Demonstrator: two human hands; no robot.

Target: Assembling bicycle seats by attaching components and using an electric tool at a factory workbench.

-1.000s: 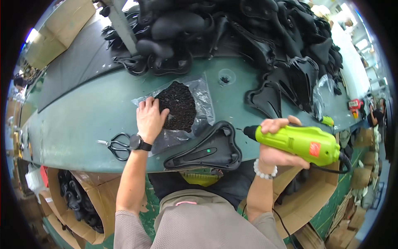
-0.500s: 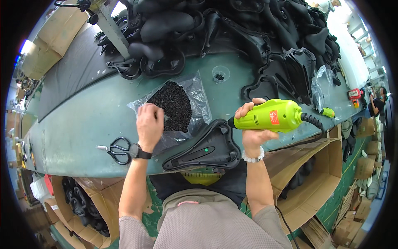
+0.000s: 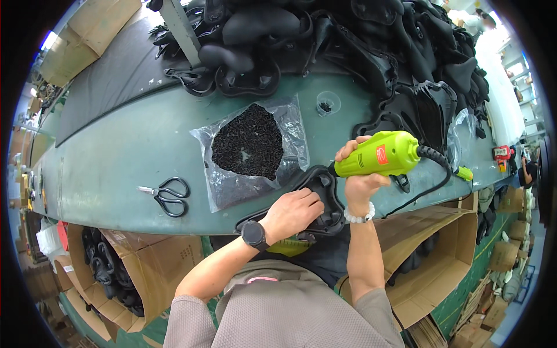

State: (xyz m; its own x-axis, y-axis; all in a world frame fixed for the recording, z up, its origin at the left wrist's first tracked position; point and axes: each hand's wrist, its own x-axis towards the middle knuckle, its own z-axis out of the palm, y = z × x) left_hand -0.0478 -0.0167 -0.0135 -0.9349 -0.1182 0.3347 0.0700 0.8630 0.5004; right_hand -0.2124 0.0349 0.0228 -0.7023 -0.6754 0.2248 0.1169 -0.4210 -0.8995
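Observation:
My right hand point(image 3: 355, 171) grips a lime-green electric screwdriver point(image 3: 380, 154), its tip pointing left onto a black bicycle saddle base point(image 3: 322, 184) at the bench's front edge. My left hand point(image 3: 292, 212), with a black wristwatch, rests flat on that saddle base and holds it down. Just behind the saddle lies a clear plastic bag of small black screws point(image 3: 248, 146) on the green bench point(image 3: 122, 156).
Black scissors point(image 3: 168, 195) lie on the bench to the left. A large heap of black saddle parts point(image 3: 348, 46) fills the back. A small clear cup point(image 3: 328, 103) stands by the bag. Open cardboard boxes point(image 3: 116, 261) sit below the bench on both sides.
My left hand left the screw bag and came down onto the saddle base. My right hand swung the screwdriver in from the right to the saddle.

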